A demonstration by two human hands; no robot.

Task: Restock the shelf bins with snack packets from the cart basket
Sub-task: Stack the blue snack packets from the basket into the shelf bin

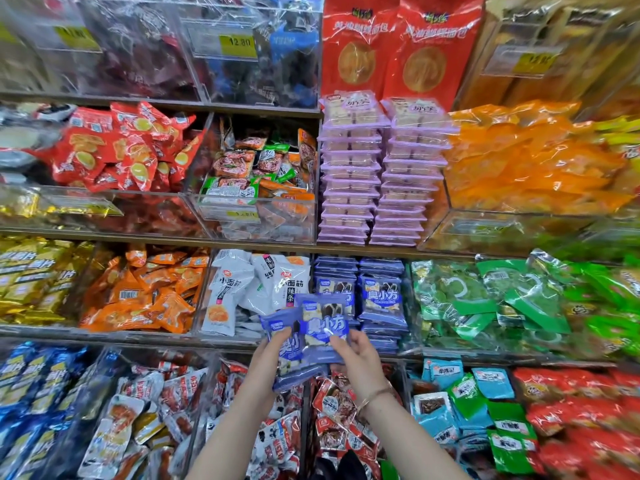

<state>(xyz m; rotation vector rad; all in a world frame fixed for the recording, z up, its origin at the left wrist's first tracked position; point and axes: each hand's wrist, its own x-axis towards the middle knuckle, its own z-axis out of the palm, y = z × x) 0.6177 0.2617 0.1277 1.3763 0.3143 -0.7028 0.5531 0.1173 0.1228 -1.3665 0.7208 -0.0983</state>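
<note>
Both hands hold blue snack packets in front of the middle shelf. My left hand [266, 362] grips a stack of blue packets [289, 351] from below, thumb on top. My right hand [356, 355] pinches the front blue packet [323, 323] at its lower right corner. Just behind and to the right stands the bin of matching blue packets [379, 296], stacked in two rows. The cart basket is out of view.
Clear bins fill the shelves: white packets [242, 289] left of the blue bin, green packets [485, 299] to its right, orange packets [145, 292] further left. Purple trays [377, 174] stack above. Red and white packets [277, 427] lie in bins below my arms.
</note>
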